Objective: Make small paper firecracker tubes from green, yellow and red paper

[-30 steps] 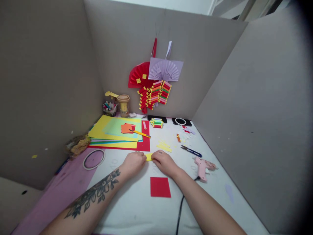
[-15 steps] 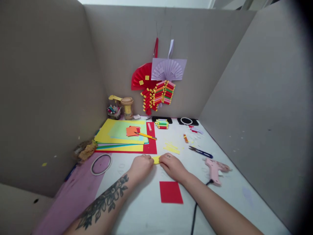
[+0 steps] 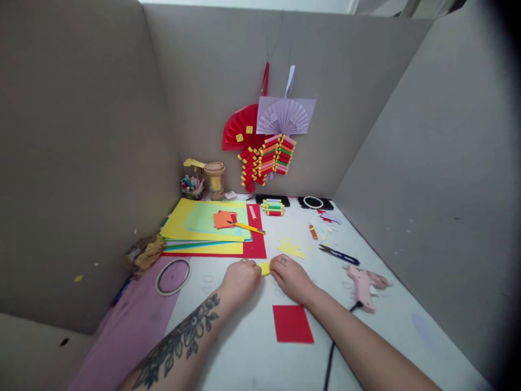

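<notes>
A small yellow paper piece (image 3: 265, 268) lies between my two hands, low over the white tabletop. My left hand (image 3: 241, 279) has its fingers closed on the left end of it. On the right end, the curled fingers of my right hand (image 3: 291, 277) grip the same piece. Much of the paper is hidden under the fingers. A red paper square (image 3: 293, 324) lies flat just below my right hand. Beyond my hands are loose yellow paper strips (image 3: 291, 248).
At the back left, stacked coloured sheets (image 3: 195, 220) carry a yellow craft knife (image 3: 248, 227). Navy thread snips (image 3: 339, 254) and a pink glue gun (image 3: 363, 288) with a black cord lie right. A tape roll (image 3: 173, 277) is left. Small rolled paper tubes (image 3: 273, 207) sit behind.
The whole view has shifted slightly, so everything appears a little further right. Both hands keep their hold on the yellow paper, with hardly any movement against the table.
</notes>
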`<state>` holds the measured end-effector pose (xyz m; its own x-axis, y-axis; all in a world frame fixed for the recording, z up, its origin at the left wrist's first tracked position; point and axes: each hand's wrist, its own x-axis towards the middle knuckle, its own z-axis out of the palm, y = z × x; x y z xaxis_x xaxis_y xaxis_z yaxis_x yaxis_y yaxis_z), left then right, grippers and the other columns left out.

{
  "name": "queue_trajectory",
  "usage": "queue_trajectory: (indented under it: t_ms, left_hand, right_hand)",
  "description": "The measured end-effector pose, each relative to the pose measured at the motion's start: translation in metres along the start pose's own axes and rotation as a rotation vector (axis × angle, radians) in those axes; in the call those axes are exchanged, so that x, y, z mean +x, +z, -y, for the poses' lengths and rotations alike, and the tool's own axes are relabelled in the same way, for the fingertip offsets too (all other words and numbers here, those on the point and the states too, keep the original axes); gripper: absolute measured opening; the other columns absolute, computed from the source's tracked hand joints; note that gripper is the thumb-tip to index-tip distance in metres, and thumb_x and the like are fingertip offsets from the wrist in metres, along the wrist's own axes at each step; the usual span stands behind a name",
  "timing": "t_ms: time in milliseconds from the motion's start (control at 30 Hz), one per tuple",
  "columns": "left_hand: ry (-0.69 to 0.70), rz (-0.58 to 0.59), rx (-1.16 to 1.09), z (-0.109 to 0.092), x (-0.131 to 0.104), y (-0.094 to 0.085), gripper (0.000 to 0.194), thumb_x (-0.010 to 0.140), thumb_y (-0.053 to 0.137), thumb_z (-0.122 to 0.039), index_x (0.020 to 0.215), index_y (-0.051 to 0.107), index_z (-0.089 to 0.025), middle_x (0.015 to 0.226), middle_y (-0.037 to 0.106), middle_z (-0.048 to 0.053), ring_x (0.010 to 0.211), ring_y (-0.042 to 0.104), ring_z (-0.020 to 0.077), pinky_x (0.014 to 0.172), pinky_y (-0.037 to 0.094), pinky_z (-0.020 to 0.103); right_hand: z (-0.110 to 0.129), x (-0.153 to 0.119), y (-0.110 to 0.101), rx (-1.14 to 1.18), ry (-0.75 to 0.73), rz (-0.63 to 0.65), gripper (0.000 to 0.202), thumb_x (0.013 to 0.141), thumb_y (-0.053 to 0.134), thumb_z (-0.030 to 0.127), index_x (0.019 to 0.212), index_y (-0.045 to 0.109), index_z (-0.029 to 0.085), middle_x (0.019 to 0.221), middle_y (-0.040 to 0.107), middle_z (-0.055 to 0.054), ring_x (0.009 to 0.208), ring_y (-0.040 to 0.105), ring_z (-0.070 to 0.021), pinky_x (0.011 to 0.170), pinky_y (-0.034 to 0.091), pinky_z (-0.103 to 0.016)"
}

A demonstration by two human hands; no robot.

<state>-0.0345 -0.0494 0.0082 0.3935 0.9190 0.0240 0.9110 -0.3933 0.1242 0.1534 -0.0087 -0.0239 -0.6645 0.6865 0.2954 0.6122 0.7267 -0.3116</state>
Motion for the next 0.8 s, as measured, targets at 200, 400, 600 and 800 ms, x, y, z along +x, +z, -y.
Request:
queue_trajectory:
  t_ms: [200, 400, 600, 800]
  left_hand:
    - [-0.009, -0.035, -0.021, 0.0005, 0.0013, 0.0019, 0.018, 0.084, 0.049, -0.018, 0.08, 0.067, -0.018, 0.088, 0.065, 0.005, 0.081, 0.059, 0.0183, 0.067, 0.043, 0.028]
    - [-0.023, -0.029, 0.001, -0.0038, 0.0042, 0.001, 0.019, 0.086, 0.049, -0.02, 0.079, 0.066, -0.018, 0.088, 0.063, 0.005, 0.082, 0.057, 0.0187, 0.067, 0.042, 0.029]
    - [-0.101, -0.06, -0.136, -0.0046, 0.0037, 0.0021, 0.022, 0.087, 0.046, -0.02, 0.079, 0.066, -0.018, 0.088, 0.061, 0.005, 0.081, 0.056, 0.0162, 0.068, 0.041, 0.027]
    - [-0.158, -0.082, -0.259, -0.004, 0.0052, 0.0047, 0.022, 0.085, 0.045, -0.021, 0.079, 0.066, -0.019, 0.086, 0.06, 0.004, 0.079, 0.056, 0.0153, 0.068, 0.04, 0.026]
  right_hand:
    - [-0.001, 0.0016, -0.0029, -0.016, -0.013, 0.022, 0.015, 0.089, 0.045, 0.013, 0.085, 0.059, 0.016, 0.092, 0.063, -0.009, 0.089, 0.053, -0.0197, 0.081, 0.046, -0.033]
    - [-0.0031, -0.0014, -0.0056, -0.052, 0.006, 0.04, 0.015, 0.089, 0.047, 0.014, 0.084, 0.061, 0.015, 0.095, 0.062, -0.009, 0.091, 0.052, -0.02, 0.085, 0.044, -0.034]
    - [-0.0028, -0.0003, -0.0069, -0.068, 0.038, 0.082, 0.013, 0.089, 0.049, 0.018, 0.086, 0.062, 0.015, 0.091, 0.062, -0.008, 0.09, 0.051, -0.0211, 0.082, 0.042, -0.034]
    - [-0.0061, -0.0014, -0.0058, 0.03, 0.08, 0.048, 0.013, 0.087, 0.05, 0.018, 0.082, 0.062, 0.017, 0.087, 0.06, -0.006, 0.088, 0.051, -0.0188, 0.081, 0.04, -0.03]
